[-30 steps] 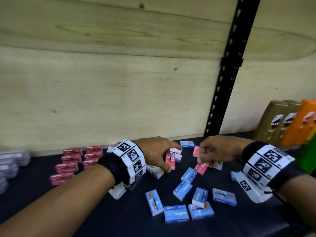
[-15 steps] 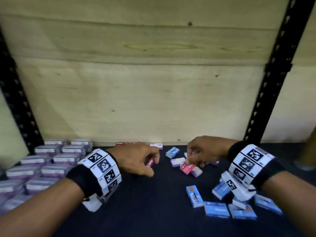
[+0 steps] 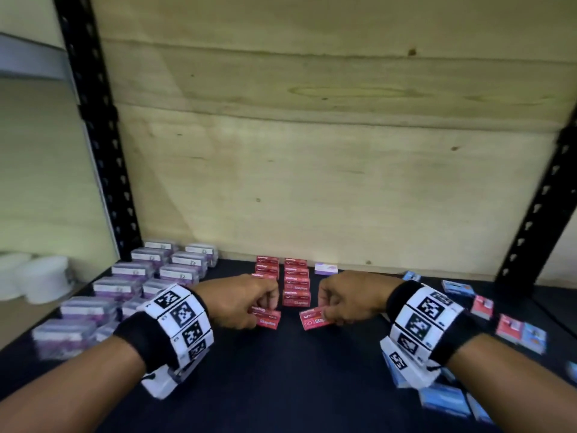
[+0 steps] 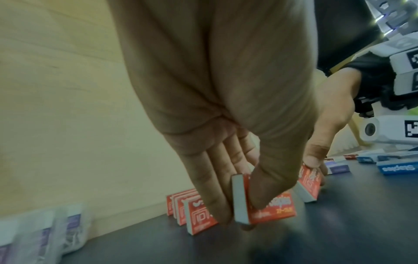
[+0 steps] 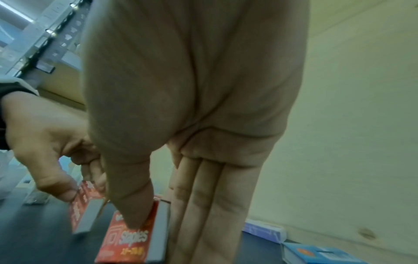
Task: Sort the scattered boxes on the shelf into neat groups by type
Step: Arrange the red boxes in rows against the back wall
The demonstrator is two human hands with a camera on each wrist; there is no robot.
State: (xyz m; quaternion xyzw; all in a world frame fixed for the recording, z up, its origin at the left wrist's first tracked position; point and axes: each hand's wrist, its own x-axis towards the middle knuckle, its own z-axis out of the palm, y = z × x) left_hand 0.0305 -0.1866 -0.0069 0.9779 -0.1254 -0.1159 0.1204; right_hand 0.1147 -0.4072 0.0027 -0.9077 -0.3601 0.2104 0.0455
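Note:
My left hand [image 3: 249,303] pinches a small red staples box [image 3: 268,318] between thumb and fingers; the left wrist view shows that box [image 4: 267,209] held on edge just above the dark shelf. My right hand [image 3: 338,303] pinches a second red staples box [image 3: 315,318], and the right wrist view shows my thumb on the face of this box [image 5: 133,239]. Both boxes hang just in front of two rows of red boxes [image 3: 295,284] standing on edge toward the back wall.
Purple and white packs [image 3: 134,285] fill the shelf's left side in rows. Blue boxes [image 3: 443,401] and some red ones [image 3: 482,306] lie scattered at the right. One purple box [image 3: 325,268] sits by the plywood back. Black uprights [image 3: 93,126] frame the bay.
Both hands have carried their red boxes leftward from the scattered pile to the front of the red rows. The view has swung left; the bottles at the right are gone from sight.

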